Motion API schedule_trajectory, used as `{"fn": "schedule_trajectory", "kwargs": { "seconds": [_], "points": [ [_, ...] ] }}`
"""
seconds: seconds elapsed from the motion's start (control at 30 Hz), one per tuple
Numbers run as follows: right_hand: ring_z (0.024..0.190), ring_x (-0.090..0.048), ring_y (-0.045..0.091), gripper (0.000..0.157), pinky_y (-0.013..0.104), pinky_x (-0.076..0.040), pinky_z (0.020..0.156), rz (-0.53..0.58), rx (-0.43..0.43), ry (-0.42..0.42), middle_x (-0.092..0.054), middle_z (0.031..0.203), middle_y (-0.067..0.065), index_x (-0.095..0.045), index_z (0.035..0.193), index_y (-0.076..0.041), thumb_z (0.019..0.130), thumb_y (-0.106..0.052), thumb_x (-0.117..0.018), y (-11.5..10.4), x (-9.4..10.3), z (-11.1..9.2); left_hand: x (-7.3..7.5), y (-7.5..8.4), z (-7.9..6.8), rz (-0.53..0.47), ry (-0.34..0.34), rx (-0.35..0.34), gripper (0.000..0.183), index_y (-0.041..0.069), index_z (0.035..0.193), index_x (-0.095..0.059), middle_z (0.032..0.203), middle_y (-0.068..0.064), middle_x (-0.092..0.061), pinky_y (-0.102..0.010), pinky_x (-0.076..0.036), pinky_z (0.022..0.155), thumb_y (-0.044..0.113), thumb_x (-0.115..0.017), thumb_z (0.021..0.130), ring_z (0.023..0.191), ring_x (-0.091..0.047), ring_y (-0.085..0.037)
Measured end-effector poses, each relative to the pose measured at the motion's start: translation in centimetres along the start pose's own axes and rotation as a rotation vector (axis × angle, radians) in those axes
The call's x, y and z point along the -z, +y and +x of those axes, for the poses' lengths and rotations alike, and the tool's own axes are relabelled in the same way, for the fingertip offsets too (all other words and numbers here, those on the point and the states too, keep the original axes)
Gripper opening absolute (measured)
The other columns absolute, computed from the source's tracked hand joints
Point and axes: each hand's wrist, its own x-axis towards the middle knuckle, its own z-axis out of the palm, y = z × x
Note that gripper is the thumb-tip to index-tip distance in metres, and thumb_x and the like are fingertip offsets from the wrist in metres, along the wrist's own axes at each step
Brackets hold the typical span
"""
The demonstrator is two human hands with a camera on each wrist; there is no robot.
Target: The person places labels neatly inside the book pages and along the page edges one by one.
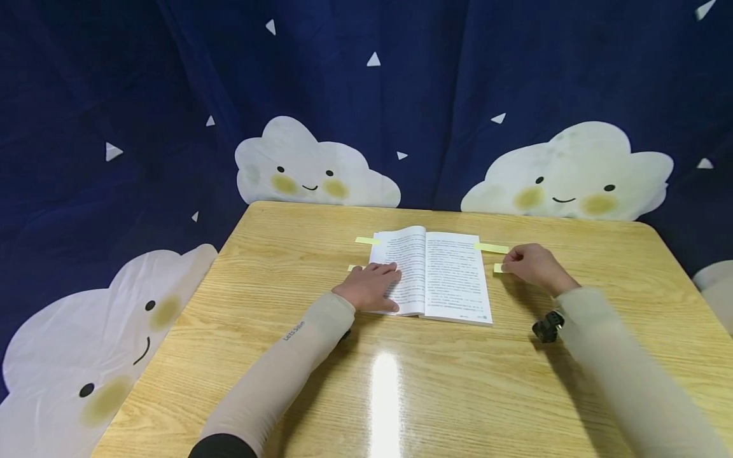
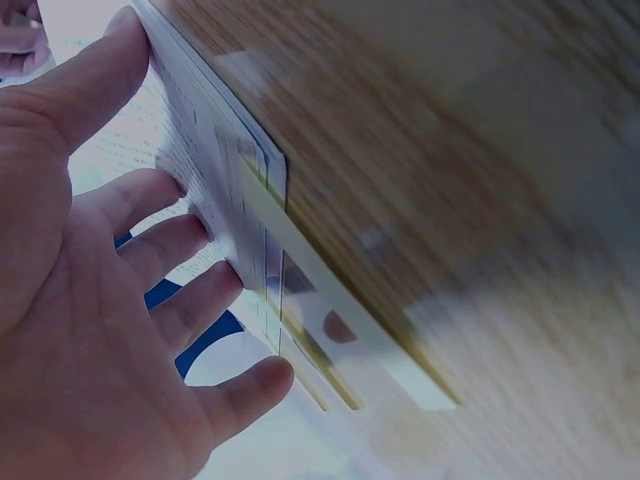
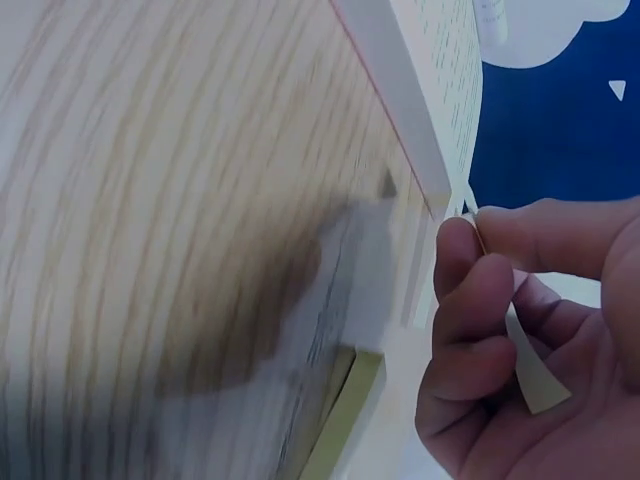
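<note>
An open book (image 1: pixel 455 280) with printed pages lies on the wooden table. My left hand (image 1: pixel 371 286) rests on its left page with fingers spread, and in the left wrist view the fingertips (image 2: pixel 225 280) are at the page's edge. To the right of the book, my right hand (image 1: pixel 534 264) pinches a pale yellow paper strip (image 3: pixel 540 385) between thumb and fingers, one end trailing towards the palm. Another yellow strip (image 1: pixel 492 248) sticks out from the upper right page edge. On the left side, an upper strip (image 1: pixel 366 240) and a lower strip (image 1: pixel 351 268) jut out.
The wooden table (image 1: pixel 286 267) reaches back to a dark blue curtain (image 1: pixel 435 95) printed with white clouds and triangles. A small black device (image 1: pixel 548 327) sits at my right wrist. Light glares off the table in front of the book.
</note>
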Motion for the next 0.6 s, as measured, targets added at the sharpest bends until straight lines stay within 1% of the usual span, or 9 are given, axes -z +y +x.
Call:
{"fn": "schedule_trajectory", "kwargs": {
  "seconds": [0.23, 0.47, 0.6],
  "points": [
    [0.073, -0.051, 0.018, 0.021, 0.028, -0.040, 0.062, 0.014, -0.009, -0.022, -0.057, 0.079, 0.005, -0.064, 0.096, 0.000, 0.093, -0.020, -0.061, -0.9, -1.0, 0.7, 0.0, 0.0, 0.1, 0.000, -0.006, 0.004, 0.076, 0.027, 0.157, -0.030, 0.167, 0.005, -0.021, -0.055, -0.031, 0.117, 0.056, -0.060, 0.093, 0.152, -0.027, -0.023],
    [0.068, -0.050, 0.016, 0.020, 0.027, -0.039, 0.061, -0.030, 0.035, -0.008, -0.058, 0.074, 0.004, -0.066, 0.093, 0.000, 0.092, -0.019, -0.060, -1.0, -1.7, 1.2, -0.1, -0.1, 0.1, -0.013, -0.007, 0.002, 0.074, 0.028, 0.156, -0.032, 0.167, 0.005, -0.021, -0.056, -0.031, 0.117, 0.055, -0.061, 0.093, 0.152, -0.027, -0.023],
    [0.068, -0.050, 0.016, 0.020, 0.027, -0.038, 0.061, -0.032, 0.034, -0.007, -0.058, 0.074, 0.004, -0.066, 0.093, 0.000, 0.093, -0.019, -0.060, -1.1, -1.9, 1.3, -0.1, -0.1, 0.1, -0.011, -0.006, 0.001, 0.074, 0.029, 0.156, -0.032, 0.167, 0.005, -0.021, -0.056, -0.031, 0.117, 0.056, -0.061, 0.093, 0.153, -0.027, -0.022]
  ]
}}
